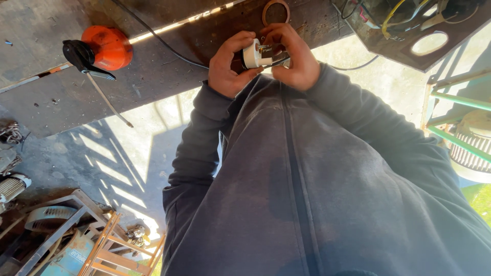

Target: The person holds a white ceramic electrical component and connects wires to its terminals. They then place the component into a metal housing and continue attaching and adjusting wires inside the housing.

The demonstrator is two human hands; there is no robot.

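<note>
Both hands are raised in front of the chest and together they hold one white electric plug (254, 53). The left hand (230, 64) is closed around the round body of the plug, with the thumb under it and the fingers over the top. The right hand (292, 56) is closed on the other side, and its fingertips pinch at the metal pins and the small parts of the plug's open face. A dark cable (169, 46) seems to run from the plug to the left, across the dark wooden desk (153, 76) which lies just beyond the hands. I judge that the work is in the middle of the wiring or assembling of the plug; the next move would need a fine and steady pinch from the right hand while the left one keeps the body from turning. Counted outward: one plug, one cable, one brown ring (276, 10) on the desk just beyond the hands, one orange oil can (105, 48) with a black trigger and a thin spout far to the left, and one dark panel (409, 36) with a round hole and coloured wires at the right.
</note>
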